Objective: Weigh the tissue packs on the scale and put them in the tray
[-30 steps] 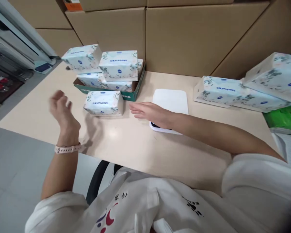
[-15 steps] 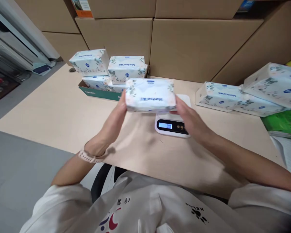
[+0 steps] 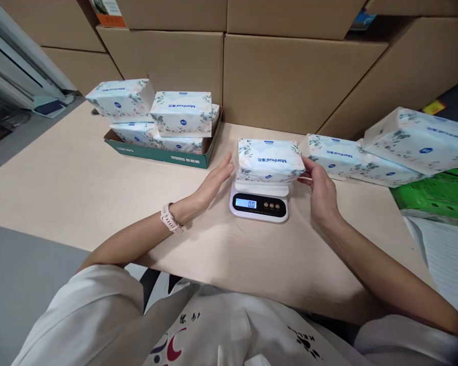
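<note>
A floral tissue pack (image 3: 270,158) lies level over the platform of a white kitchen scale (image 3: 259,213). The lit display reads 0.0. My left hand (image 3: 209,185) is open beside the pack's left end, fingers stretched out and a narrow gap between. At the right end, my right hand (image 3: 321,190) has its fingertips against the pack's side, fingers apart and slightly bent, not wrapped round it. Most of the scale's platform is hidden beneath the pack.
On the left, a green carton tray (image 3: 156,155) holds stacked tissue packs (image 3: 181,113). More packs (image 3: 334,154) are stacked on the right, near a green plastic bag (image 3: 438,195). Large cardboard boxes (image 3: 301,81) line the table's back edge.
The tissue pack has come down from the air onto the scale. My left hand has let go and drawn slightly away; my right hand still touches its end. The view has shifted a little.
</note>
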The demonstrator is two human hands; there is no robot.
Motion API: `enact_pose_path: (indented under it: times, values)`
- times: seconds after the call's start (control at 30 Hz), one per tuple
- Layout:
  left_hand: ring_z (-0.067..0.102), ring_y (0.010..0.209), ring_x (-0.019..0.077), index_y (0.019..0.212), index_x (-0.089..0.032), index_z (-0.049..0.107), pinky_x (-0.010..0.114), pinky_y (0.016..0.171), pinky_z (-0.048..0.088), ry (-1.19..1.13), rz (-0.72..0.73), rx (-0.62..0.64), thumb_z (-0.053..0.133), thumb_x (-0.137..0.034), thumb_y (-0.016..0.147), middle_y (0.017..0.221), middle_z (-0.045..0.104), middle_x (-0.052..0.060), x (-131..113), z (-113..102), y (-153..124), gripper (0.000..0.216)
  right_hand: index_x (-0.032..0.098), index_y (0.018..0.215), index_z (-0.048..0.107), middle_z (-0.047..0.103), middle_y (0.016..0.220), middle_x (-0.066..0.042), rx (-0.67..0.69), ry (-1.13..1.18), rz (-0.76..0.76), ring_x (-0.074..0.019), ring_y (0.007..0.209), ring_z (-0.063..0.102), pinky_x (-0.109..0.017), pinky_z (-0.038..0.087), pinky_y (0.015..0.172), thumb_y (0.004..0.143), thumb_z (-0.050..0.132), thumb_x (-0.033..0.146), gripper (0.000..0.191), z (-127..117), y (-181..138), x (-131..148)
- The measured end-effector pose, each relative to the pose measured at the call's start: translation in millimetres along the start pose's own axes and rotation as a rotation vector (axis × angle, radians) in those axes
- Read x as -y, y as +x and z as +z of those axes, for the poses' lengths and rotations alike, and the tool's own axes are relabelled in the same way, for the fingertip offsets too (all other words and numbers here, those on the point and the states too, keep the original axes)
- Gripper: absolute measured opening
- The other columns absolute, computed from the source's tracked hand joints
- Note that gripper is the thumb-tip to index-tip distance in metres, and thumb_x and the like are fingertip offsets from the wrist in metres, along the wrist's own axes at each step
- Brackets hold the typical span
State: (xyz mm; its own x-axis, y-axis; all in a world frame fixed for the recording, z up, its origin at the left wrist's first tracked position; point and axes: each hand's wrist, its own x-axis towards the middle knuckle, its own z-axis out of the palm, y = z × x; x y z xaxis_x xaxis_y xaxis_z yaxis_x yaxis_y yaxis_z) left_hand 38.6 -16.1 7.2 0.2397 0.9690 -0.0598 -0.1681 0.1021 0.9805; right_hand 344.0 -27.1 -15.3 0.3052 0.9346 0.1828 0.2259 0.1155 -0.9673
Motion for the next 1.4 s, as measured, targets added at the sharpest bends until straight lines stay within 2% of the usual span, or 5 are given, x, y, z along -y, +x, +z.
enact_pose_path:
  times: [0.13,0.3,0.53,0.93,1.4]
  values:
    - [0.032,0.187,0.0372,0.175,-0.017,0.06,0.054,0.151,0.038,-0.007,-0.097,-0.171,0.071,-0.048,0.113,0.197,0.038,0.016,-0.7,-21.1,-2.6,0.07,0.024,0.128,0.085,0.083,0.121,-0.012,-0.131,0.127,0.049,-0.0259,0.104,0.077,-0.055,0.068,0.108,0.105,0.065,0.079,0.063,1.6,-5.0,-25.3]
    - [0.053,0.176,0.0354,0.16,-0.013,0.07,0.055,0.146,0.046,-0.076,-0.12,-0.211,0.067,-0.047,0.11,0.183,0.059,0.021,1.9,-38.6,-3.5,0.061,0.03,0.121,0.085,0.082,0.117,-0.014,-0.138,0.166,0.043,-0.0313,0.102,0.076,-0.058,0.069,0.097,0.105,0.068,0.076,0.052,1.1,-6.6,-39.7]
    - [0.063,0.167,0.0353,0.14,-0.015,0.081,0.056,0.147,0.043,-0.089,-0.12,-0.182,0.072,-0.05,0.107,0.171,0.071,0.02,1.9,-45.6,-7.2,0.05,0.034,0.119,0.087,0.083,0.117,-0.011,-0.149,0.152,0.073,-0.0327,0.106,0.077,-0.062,0.066,0.105,0.102,0.069,0.076,0.049,1.8,-6.4,-36.0]
    - [0.082,0.138,0.0299,0.114,-0.013,0.088,0.05,0.137,0.057,-0.216,-0.201,-0.273,0.073,-0.03,0.106,0.139,0.087,0.02,-8.2,-48.0,-2.9,0.024,0.018,0.119,0.081,0.079,0.105,-0.007,-0.135,0.155,0.119,-0.0206,0.1,0.072,-0.041,0.057,0.099,0.108,0.06,0.054,0.043,5.9,-12.9,-16.4]
    - [0.086,0.125,0.0263,0.107,-0.012,0.088,0.049,0.136,0.059,-0.253,-0.203,-0.273,0.077,-0.016,0.098,0.128,0.09,0.017,-11.3,-46.7,-3.4,0.015,0.018,0.11,0.077,0.077,0.107,-0.009,-0.118,0.154,0.12,-0.0202,0.102,0.072,-0.039,0.059,0.1,0.106,0.064,0.056,0.041,5.9,-14.0,-16.5]
